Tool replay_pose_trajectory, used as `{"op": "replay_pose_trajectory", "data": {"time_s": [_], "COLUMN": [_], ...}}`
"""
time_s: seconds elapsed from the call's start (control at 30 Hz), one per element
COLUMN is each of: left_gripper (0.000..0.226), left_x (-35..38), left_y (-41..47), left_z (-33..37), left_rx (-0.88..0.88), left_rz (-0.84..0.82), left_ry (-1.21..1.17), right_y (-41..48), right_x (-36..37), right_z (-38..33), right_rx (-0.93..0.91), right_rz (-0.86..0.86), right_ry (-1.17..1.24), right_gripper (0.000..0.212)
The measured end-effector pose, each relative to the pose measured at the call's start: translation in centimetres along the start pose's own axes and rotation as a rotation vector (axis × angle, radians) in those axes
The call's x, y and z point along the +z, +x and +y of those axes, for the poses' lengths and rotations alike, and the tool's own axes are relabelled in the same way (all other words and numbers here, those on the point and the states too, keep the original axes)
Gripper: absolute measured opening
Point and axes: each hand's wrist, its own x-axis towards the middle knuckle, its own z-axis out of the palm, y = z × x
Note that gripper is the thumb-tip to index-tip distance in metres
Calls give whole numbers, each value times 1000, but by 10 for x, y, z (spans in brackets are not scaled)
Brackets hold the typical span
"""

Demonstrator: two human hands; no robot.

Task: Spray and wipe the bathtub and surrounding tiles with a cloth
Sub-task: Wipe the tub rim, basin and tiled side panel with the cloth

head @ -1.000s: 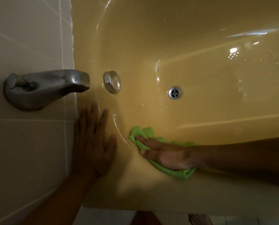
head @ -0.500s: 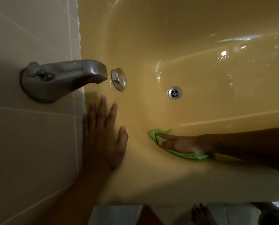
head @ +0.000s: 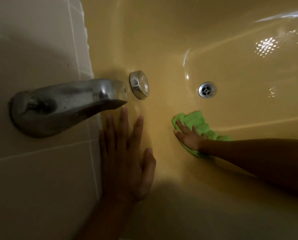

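Note:
The yellow bathtub (head: 205,40) fills most of the head view, wet and shiny inside. My right hand (head: 188,137) presses a green cloth (head: 198,121) flat against the tub's inner wall, below and left of the drain, with its fingers straight and pointing toward the tap end. My left hand (head: 125,156) lies flat with spread fingers on the tub's rim, just below the spout. Beige tiles (head: 32,170) cover the wall at the left. No spray bottle is in view.
A dull metal spout (head: 63,104) juts from the tiled wall over the tub's edge. A chrome overflow knob (head: 139,84) sits on the tub's end wall, and a round metal drain (head: 207,89) lies in the floor to its right.
My right hand has slid the green cloth along the inner wall, away from the rim and toward the drain. My left hand has stayed flat on the rim. The camera has moved closer.

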Motion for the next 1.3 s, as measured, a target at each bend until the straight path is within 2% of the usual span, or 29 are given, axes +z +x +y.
{"op": "replay_pose_trajectory", "data": {"time_s": [0.03,0.17,0.33,0.47,0.6,0.7,0.73,0.87,0.97,1.03,1.17,1.3], "left_gripper": [78,77,76,74,68,64,62,58,51,49,51,51], "left_x": [1,0,-2,-3,0,3,-1,-46,-97,-126,-158,-165], "left_y": [0,2,3,4,-1,-8,-9,0,19,35,58,65], "left_z": [-1,-3,-2,0,0,5,11,23,15,4,-12,-17], "left_rx": [5,14,2,-19,6,-60,-36,279,311,267,183,240], "left_rz": [0,-31,-31,28,153,249,310,589,702,565,159,52], "left_ry": [6,2,-25,-117,-252,-273,-252,-80,59,170,172,191], "right_y": [-4,-11,-80,-128,-147,-151,-151,-158,-163,-165,-170,-174], "right_x": [5,9,9,1,-9,-10,-11,-17,-21,-23,-23,-25], "right_z": [-14,-29,-67,-55,-40,-36,-36,-40,-39,-39,-40,-42], "right_rx": [-26,-128,-316,-372,-384,-404,-411,-408,-419,-427,-423,-430], "right_rz": [-5,-15,-61,-130,-203,-199,-192,-181,-179,-189,-193,-220], "right_ry": [4,294,237,75,-25,-12,-2,43,45,49,59,146], "right_gripper": [62,68,80,64,64,66,67,66,65,65,66,66]}}
